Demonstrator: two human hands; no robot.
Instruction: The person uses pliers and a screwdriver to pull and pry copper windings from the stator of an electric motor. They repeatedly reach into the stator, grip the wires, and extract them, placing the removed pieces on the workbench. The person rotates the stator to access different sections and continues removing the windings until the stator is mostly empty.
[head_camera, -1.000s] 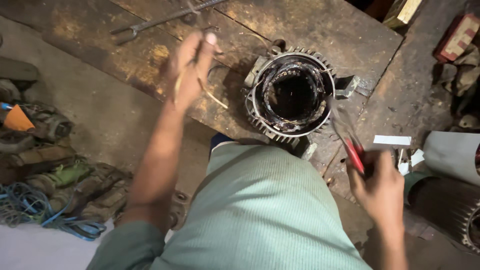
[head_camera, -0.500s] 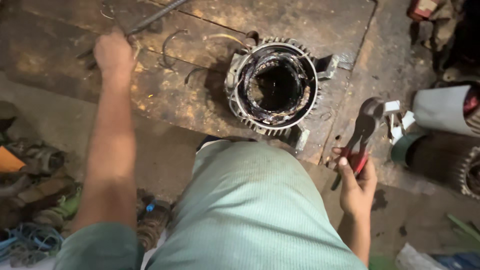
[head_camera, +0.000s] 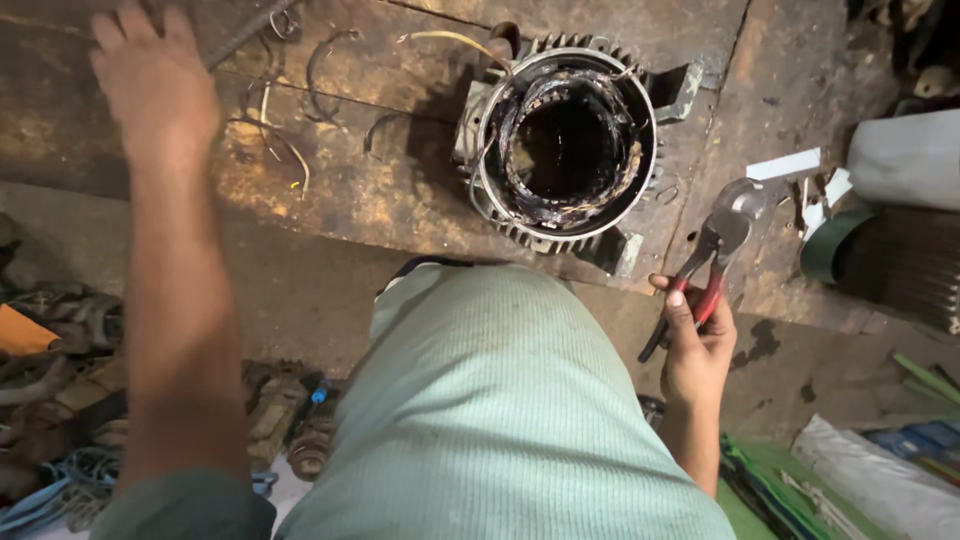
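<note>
While the person's pale green ribbed shirt fills the near foreground, the right hand hangs low at the right, its fingers wrapped round the red-handled steel pliers. The pliers point up and away, their dark head lying over the edge of the worn, rust-stained wooden table and their handles slightly parted in the grip. On the floor to the left lies a heap of dirty metal parts and blue cord; to the right, a green sheet and a white sack.

Further out, the round finned motor stator housing stands on the table with its open bore facing up, dark burnt windings ringing the inside; it sits well left of the pliers' head, not touching it. A yellowish wire curls off its far rim. Bent scraps of cut wire lie scattered on the table to the left of the housing.

Farthest, the left hand stretches over the table's far left part, fingers spread wide and holding nothing, above those wire scraps. A grey cylindrical motor body sits at the right edge.
</note>
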